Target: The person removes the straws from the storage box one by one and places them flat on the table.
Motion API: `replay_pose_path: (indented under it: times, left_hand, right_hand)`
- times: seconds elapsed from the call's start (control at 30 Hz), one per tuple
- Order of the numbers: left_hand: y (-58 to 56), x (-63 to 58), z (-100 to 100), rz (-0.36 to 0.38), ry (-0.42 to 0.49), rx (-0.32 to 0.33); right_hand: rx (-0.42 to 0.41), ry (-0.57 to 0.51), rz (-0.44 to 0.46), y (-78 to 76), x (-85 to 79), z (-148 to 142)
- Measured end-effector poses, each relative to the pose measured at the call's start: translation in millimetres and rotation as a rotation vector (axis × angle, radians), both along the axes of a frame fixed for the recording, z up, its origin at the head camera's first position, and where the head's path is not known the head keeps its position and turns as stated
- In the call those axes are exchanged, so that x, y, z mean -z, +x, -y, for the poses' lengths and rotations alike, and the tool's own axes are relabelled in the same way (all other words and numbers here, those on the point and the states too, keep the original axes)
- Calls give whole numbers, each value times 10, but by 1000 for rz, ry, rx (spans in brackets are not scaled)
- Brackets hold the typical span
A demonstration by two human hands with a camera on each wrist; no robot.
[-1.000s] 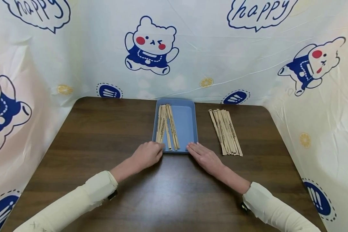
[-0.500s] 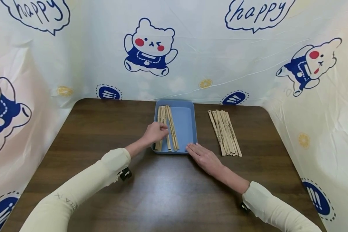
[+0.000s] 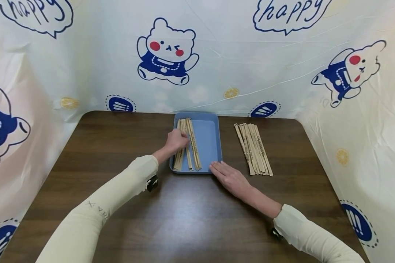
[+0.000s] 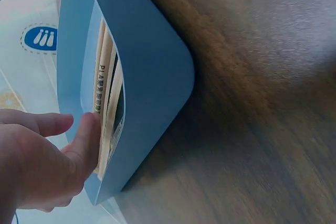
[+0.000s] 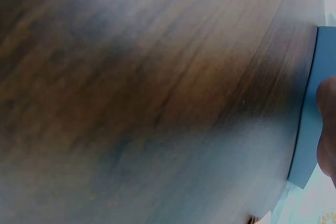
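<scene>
A shallow blue tray (image 3: 206,142) lies on the table with a bundle of thin paper-wrapped straws (image 3: 194,146) along its left side. My left hand (image 3: 177,141) is over these straws; in the left wrist view the forefinger of that hand (image 4: 42,156) touches a straw (image 4: 107,87), while the thumb stands apart with nothing between them. My right hand (image 3: 232,179) rests with straight fingers at the tray's near right corner. In the right wrist view only part of that hand (image 5: 328,124) shows, against the tray wall (image 5: 314,119).
A second bundle of wrapped straws (image 3: 253,149) lies on the brown wooden table (image 3: 125,138), right of the tray. Behind the table and at both sides hangs a printed curtain (image 3: 230,62).
From the tray's near left corner, my left hand has moved forward and in over the straws. My right hand has stayed at the near right corner.
</scene>
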State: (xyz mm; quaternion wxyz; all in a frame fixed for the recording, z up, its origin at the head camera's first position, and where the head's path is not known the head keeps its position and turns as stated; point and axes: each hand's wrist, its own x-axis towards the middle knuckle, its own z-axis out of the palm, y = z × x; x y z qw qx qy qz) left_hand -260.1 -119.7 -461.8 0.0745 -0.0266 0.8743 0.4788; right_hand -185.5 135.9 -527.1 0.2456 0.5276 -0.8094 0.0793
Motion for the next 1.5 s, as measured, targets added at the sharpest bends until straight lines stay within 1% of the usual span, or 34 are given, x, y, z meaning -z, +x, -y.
replay_pose_path:
  times: [0.13, 0.23, 0.3, 0.37, 0.47, 0.57, 0.63, 0.7, 0.87, 1.0, 1.33, 1.5]
  left_hand:
    - [-78, 49, -18, 7, 33, -10]
    - [-143, 93, -36, 24, 23, -29]
    - [-186, 118, -46, 38, 4, -52]
    - [-222, 136, -57, 39, -35, -56]
    - [-264, 142, -76, 28, -102, -27]
    - [-296, 148, -95, 3, -176, 23]
    - [-302, 145, -111, -14, -203, 49]
    - [-308, 143, -133, -25, -237, 57]
    - [-329, 132, -193, -18, -302, 56]
    - [-362, 161, -219, -15, -330, 74]
    - [-399, 176, -277, -31, -355, 87]
    - [-415, 156, -304, -23, -406, 102]
  right_hand:
    - [1, -2, 7, -5, -5, 2]
    - [2, 1, -1, -13, -5, 4]
    - [3, 9, -12, -16, -5, 6]
    - [5, 17, -25, -20, 6, 5]
    - [11, 25, -33, -18, 18, 1]
    - [21, 26, -29, -15, 27, -2]
    - [26, 24, -20, -14, 33, -1]
    - [30, 25, -15, -16, 44, -2]
    - [33, 32, -8, -21, 57, -4]
    - [31, 35, -3, -21, 48, -3]
    - [15, -21, -7, -33, 63, 12]
    - [19, -9, -11, -27, 57, 9]
